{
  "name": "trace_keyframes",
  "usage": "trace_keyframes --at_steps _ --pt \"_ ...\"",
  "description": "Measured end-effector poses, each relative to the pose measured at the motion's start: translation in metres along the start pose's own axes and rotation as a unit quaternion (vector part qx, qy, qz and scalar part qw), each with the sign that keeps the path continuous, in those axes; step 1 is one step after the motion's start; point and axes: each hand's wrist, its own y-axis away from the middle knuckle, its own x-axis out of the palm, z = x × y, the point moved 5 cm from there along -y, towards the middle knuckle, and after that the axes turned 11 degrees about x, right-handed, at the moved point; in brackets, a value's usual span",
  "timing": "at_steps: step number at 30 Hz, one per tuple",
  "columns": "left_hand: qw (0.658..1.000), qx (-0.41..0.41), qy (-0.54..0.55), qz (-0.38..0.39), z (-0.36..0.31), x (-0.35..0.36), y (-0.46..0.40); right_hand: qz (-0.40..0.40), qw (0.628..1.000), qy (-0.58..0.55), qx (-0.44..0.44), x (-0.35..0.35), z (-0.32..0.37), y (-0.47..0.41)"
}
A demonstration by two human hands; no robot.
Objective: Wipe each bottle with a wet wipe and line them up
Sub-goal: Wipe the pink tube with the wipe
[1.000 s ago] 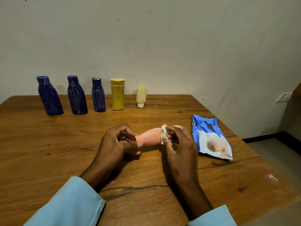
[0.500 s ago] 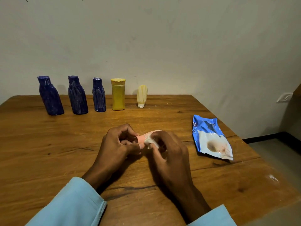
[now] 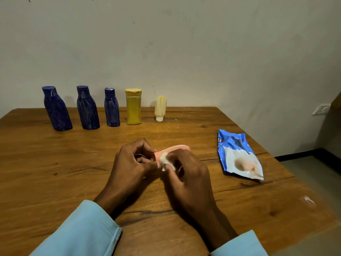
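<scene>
A small pink bottle (image 3: 175,149) lies sideways between my hands just above the middle of the wooden table (image 3: 55,172). My left hand (image 3: 132,163) grips its cap end. My right hand (image 3: 186,174) presses a white wet wipe (image 3: 165,160) around the bottle near the cap, covering most of its body. Along the far edge stand three dark blue bottles (image 3: 56,109) (image 3: 87,108) (image 3: 111,107), a yellow bottle (image 3: 133,106) and a small cream tube (image 3: 160,108) on its white cap, all in a row.
A blue wet-wipe pack (image 3: 238,154) lies flat on the table to the right of my hands. The table's right edge drops to a grey floor (image 3: 317,174). A plain wall (image 3: 184,52) rises right behind the row of bottles.
My right hand slid the wipe along the pink bottle from its middle toward the cap end, closing up to my left hand. The bottles in the row stayed put.
</scene>
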Motion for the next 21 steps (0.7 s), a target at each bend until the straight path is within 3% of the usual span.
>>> trace_keyframes --at_steps 2,4,7,9,14,19,21 --pt "1.0 0.004 -0.001 -0.005 -0.002 -0.001 0.0 0.011 1.0 0.008 -0.018 0.002 0.001 0.0" --pt "1.0 0.007 -0.008 -0.008 -0.003 -0.001 0.001 -0.05 0.997 0.038 0.047 -0.004 -0.014 -0.007" --pt "0.999 0.025 -0.043 -0.008 -0.005 -0.002 0.0 -0.174 0.964 0.066 0.193 -0.027 -0.044 -0.015" --pt "0.998 0.028 -0.057 -0.016 -0.005 -0.003 0.0 -0.2 0.957 0.054 0.204 -0.033 -0.049 -0.016" --pt "0.995 0.055 -0.079 -0.029 -0.012 0.0 0.003 -0.127 0.982 0.028 0.134 -0.018 -0.026 -0.009" --pt "0.988 0.115 -0.098 -0.032 -0.023 0.003 0.008 0.007 0.999 -0.023 -0.046 -0.004 0.008 0.003" --pt "0.982 0.143 -0.117 -0.03 -0.026 0.003 0.01 -0.012 0.999 -0.007 -0.049 -0.003 0.008 0.002"
